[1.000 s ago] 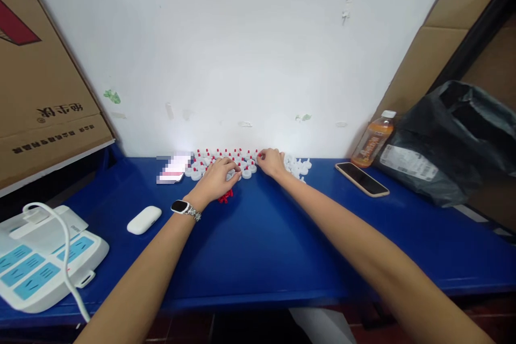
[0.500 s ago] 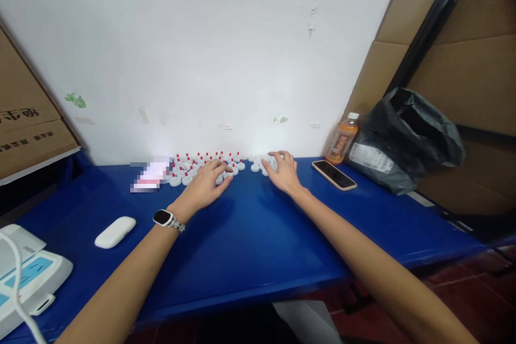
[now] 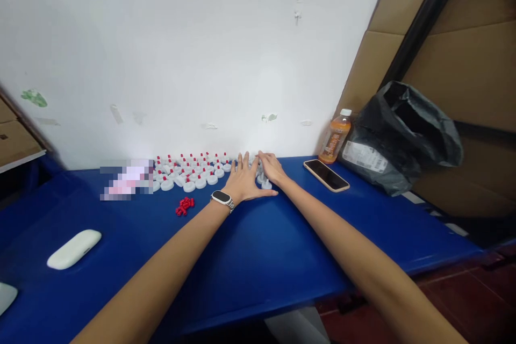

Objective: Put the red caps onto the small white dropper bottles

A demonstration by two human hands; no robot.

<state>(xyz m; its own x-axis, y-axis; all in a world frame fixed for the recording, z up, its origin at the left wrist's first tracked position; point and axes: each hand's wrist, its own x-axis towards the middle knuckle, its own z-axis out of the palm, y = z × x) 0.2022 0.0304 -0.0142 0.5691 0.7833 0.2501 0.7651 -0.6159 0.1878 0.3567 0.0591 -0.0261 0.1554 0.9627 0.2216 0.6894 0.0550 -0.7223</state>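
Near the wall, my left hand (image 3: 245, 181) lies with its fingers spread and its thumb stretched to the right. My right hand (image 3: 273, 166) is curved, fingers extended, along the right side of a small group of white caps (image 3: 264, 184). Those caps sit between both hands, partly hidden by them; no red tips show on them. To the left stand several white caps with red tips (image 3: 200, 181), grouped along the wall. A small pile of loose red tips (image 3: 185, 206) lies in front of that group.
A blue table (image 3: 258, 269) bears a phone (image 3: 326, 174), an orange drink bottle (image 3: 335, 137) and a dark plastic bag (image 3: 397, 145) on the right. At left are a white case (image 3: 74, 249) and a blurred-out flat item (image 3: 129, 177). Cardboard (image 3: 463, 64) leans at the right.
My left hand has moved right, off the red-tipped caps, to beside my right hand, and its fingers have spread. The red pile has come into sight. The view has turned slightly right.
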